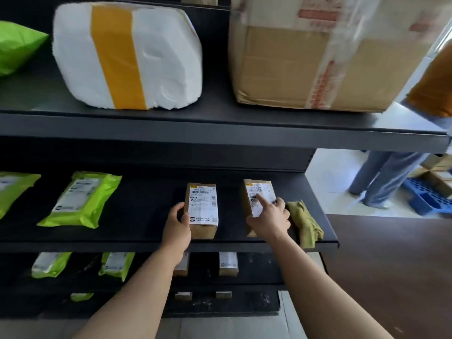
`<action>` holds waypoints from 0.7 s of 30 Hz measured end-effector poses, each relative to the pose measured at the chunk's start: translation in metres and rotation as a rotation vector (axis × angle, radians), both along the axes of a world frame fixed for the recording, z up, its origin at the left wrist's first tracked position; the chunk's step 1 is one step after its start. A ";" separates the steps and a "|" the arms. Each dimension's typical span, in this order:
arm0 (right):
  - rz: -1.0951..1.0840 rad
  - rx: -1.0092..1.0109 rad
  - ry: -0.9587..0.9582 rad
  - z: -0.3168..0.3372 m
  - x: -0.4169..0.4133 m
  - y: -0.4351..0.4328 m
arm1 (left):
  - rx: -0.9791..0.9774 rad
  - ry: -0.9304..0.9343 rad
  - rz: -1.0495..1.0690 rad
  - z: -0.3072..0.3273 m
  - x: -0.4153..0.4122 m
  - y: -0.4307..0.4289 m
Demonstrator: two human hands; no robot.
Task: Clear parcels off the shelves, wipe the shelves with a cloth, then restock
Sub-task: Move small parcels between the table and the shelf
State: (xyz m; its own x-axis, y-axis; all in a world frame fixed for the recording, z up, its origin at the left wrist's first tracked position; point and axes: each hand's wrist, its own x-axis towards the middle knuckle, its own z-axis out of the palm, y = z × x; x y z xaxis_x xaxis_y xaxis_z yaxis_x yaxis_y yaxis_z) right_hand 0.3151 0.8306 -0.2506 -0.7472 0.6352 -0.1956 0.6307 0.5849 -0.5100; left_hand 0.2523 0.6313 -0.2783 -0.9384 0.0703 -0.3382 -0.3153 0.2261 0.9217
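Black metal middle shelf (146, 243), two small labelled cardboard parcels side by side; left hand (176, 226) curls its fingers round the left edge of the left parcel (204, 209); right hand (270, 218) grips the right parcel (254, 192), index finger straight on the label, other fingers curled at its right side. One yellow-green cloth (305, 223) just beside it, at the shelf's right end. Two green mailers (80, 199) further left.

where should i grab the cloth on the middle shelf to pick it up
Pinch the cloth at its front end, which droops over the shelf's front lip, coming from the front and right. That end hangs free, while its left edge is crowded by the right hand on the right small box.
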 end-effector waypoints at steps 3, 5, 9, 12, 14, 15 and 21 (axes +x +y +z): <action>-0.003 0.006 -0.033 -0.008 -0.025 -0.014 | -0.053 -0.005 0.021 -0.007 -0.023 -0.022; -0.007 0.017 -0.059 -0.014 -0.038 -0.019 | -0.089 0.007 0.025 -0.012 -0.035 -0.031; -0.026 0.032 -0.109 -0.026 -0.056 -0.029 | -0.156 0.024 0.025 -0.022 -0.060 -0.046; -0.041 0.050 -0.138 -0.033 -0.065 -0.032 | -0.189 0.025 0.016 -0.030 -0.076 -0.049; -0.051 0.063 -0.156 -0.038 -0.069 -0.034 | -0.231 0.026 0.021 -0.033 -0.085 -0.048; -0.055 0.067 -0.162 -0.040 -0.071 -0.035 | -0.252 0.020 0.026 -0.035 -0.088 -0.047; -0.072 0.066 -0.136 -0.049 -0.078 -0.038 | -0.497 0.015 -0.040 -0.038 -0.089 -0.044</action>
State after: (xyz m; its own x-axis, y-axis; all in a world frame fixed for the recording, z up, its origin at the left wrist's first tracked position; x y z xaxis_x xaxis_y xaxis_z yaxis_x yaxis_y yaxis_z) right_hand 0.2370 0.7922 -0.2993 -0.6688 0.7009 -0.2477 0.7327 0.5651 -0.3792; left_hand 0.1634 0.5878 -0.3160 -0.9433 -0.0604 -0.3265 -0.2853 0.6507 0.7037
